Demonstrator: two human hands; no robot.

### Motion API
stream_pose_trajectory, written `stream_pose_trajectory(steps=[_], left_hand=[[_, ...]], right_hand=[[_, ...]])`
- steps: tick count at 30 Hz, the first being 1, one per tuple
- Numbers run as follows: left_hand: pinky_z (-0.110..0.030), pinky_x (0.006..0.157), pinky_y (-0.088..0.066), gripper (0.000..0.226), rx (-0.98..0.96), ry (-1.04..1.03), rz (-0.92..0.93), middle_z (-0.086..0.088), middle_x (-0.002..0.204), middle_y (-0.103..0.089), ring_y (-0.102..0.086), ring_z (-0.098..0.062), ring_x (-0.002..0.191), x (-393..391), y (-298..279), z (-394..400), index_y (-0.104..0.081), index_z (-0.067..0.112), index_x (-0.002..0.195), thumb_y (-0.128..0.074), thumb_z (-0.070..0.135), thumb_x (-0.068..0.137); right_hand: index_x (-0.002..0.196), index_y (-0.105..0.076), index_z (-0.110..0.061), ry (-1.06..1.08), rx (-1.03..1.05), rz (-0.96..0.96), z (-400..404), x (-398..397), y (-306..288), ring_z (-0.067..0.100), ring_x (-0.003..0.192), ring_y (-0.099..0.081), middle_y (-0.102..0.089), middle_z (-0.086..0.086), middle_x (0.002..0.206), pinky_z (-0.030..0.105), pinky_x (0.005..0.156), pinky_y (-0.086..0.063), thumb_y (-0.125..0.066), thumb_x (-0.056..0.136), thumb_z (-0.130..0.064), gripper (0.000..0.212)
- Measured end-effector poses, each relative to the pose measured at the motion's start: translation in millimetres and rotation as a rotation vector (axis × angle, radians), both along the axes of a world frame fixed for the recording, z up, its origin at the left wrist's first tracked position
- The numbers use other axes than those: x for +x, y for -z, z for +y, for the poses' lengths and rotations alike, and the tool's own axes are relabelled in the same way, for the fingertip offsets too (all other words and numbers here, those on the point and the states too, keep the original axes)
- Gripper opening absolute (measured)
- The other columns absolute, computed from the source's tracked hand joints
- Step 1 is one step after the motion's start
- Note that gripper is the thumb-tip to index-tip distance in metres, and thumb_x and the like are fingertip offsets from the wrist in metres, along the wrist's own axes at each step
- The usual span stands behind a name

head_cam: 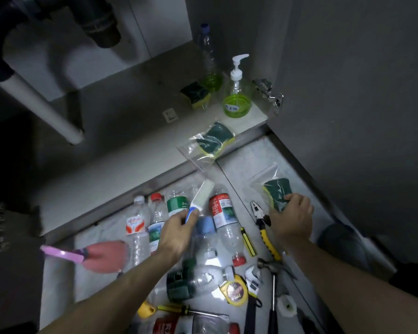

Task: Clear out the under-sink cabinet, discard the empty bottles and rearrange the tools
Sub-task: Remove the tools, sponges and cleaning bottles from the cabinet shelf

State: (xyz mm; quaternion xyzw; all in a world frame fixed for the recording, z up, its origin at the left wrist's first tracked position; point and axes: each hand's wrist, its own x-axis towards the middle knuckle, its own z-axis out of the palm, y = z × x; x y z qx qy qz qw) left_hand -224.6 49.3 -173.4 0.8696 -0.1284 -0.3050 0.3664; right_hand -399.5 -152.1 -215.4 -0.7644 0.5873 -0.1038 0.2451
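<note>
My left hand (176, 233) grips the blue handle of a white scrub brush (201, 197), held above several empty plastic bottles (223, 220) lying on the floor. My right hand (291, 219) holds a green-and-yellow sponge in a clear bag (276, 191) on the floor at the right. Another bagged sponge (214, 139) lies on the cabinet's front edge, and a third (196, 94) sits deeper inside. A pump bottle (237, 92) with green liquid and a tall clear bottle (209, 56) stand in the cabinet's right corner.
Pliers (263, 224), a yellow-handled screwdriver (248, 242), a hammer (274, 285), a wrench (253, 282), a tape measure (234, 289) and a second screwdriver (184, 309) lie on the floor. A pink-handled brush (82, 255) lies at the left. Drain pipes (41, 102) hang in the cabinet. The open door (360, 92) stands at the right.
</note>
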Motion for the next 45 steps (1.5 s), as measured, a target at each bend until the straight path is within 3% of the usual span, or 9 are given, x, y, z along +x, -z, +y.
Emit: stream_pose_trajectory(steps=[4,8,16,24,29,32,35,38,45], left_hand=[[-0.024,0.049,-0.042,0.037,0.059,0.06,-0.006,0.009,0.059,-0.063,-0.057,-0.009,0.054,-17,6,-8,-0.063,0.023,0.079,-0.056,0.057,0.093],[-0.019,0.049,-0.043,0.012,0.054,0.251,-0.109,0.004,0.072,-0.067,-0.061,-0.005,0.06,-19,-4,-57,-0.062,0.026,0.09,-0.063,0.038,0.093],[-0.032,0.077,-0.041,0.031,0.319,0.298,-0.131,-0.021,0.121,-0.061,-0.058,-0.037,0.109,-39,7,-155,-0.053,0.001,0.122,-0.05,0.021,0.1],[-0.037,0.082,-0.053,0.03,0.307,0.419,-0.273,-0.006,0.113,-0.063,-0.061,-0.027,0.101,-31,1,-160,-0.054,0.015,0.122,-0.054,0.024,0.093],[-0.027,0.081,-0.054,0.021,-0.038,0.502,-0.655,0.01,0.107,-0.056,-0.055,-0.009,0.095,7,-32,-159,-0.058,0.025,0.112,-0.056,0.017,0.092],[-0.038,0.09,-0.049,0.04,-0.025,0.495,-0.957,0.002,0.124,-0.05,-0.044,-0.016,0.111,46,-50,-169,-0.054,0.024,0.123,-0.066,0.019,0.085],[-0.051,0.11,-0.039,0.077,0.329,0.472,-0.708,-0.011,0.155,-0.029,-0.031,-0.032,0.139,83,-54,-175,-0.033,0.03,0.149,-0.073,0.04,0.084],[-0.044,0.098,-0.049,0.069,0.315,0.467,-0.525,-0.009,0.133,-0.053,-0.052,-0.03,0.119,97,-50,-168,-0.04,0.034,0.144,-0.071,0.048,0.083],[-0.033,0.091,-0.049,0.045,0.119,0.819,-0.744,0.007,0.117,-0.055,-0.051,-0.012,0.106,70,-37,-133,-0.049,0.032,0.132,-0.062,0.037,0.089]], right_hand=[[0.124,-0.054,-0.009,0.076,0.039,0.047,-1,-14,3,0.034,0.12,-0.044,-0.047,0.018,0.133,0.039,0.094,-0.042,-0.074,0.083,-0.024,0.048],[0.118,-0.059,-0.007,0.072,0.054,0.057,-7,-27,11,0.037,0.12,-0.045,-0.048,0.02,0.131,0.04,0.098,-0.04,-0.075,0.077,-0.017,0.045],[0.106,-0.062,-0.007,0.084,0.068,0.004,-14,-36,20,0.037,0.115,-0.045,-0.051,0.021,0.122,0.043,0.093,-0.042,-0.082,0.074,-0.03,0.045],[0.117,-0.061,-0.014,-0.082,0.108,0.103,-23,-17,5,0.03,0.121,-0.044,-0.05,0.012,0.128,0.037,0.099,-0.041,-0.072,0.078,-0.02,0.04],[0.115,-0.066,-0.017,-0.109,0.077,0.142,-22,4,-8,0.025,0.126,-0.042,-0.049,0.007,0.132,0.038,0.109,-0.037,-0.064,0.085,-0.026,0.031],[0.116,-0.066,-0.018,-0.133,0.03,0.05,-28,18,-17,0.024,0.127,-0.041,-0.049,0.005,0.135,0.038,0.108,-0.039,-0.062,0.087,-0.022,0.03],[0.118,-0.065,-0.02,-0.204,0.042,-0.021,-41,36,-33,0.021,0.127,-0.04,-0.047,0.001,0.136,0.038,0.104,-0.043,-0.06,0.089,-0.018,0.03],[0.118,-0.064,-0.021,-0.281,0.031,-0.052,-57,61,-52,0.02,0.124,-0.042,-0.046,0.0,0.133,0.037,0.1,-0.045,-0.059,0.089,-0.017,0.029],[0.118,-0.064,-0.02,-0.287,-0.031,-0.083,-102,112,-95,0.024,0.123,-0.046,-0.052,0.005,0.128,0.039,0.097,-0.044,-0.056,0.092,-0.016,0.027]])
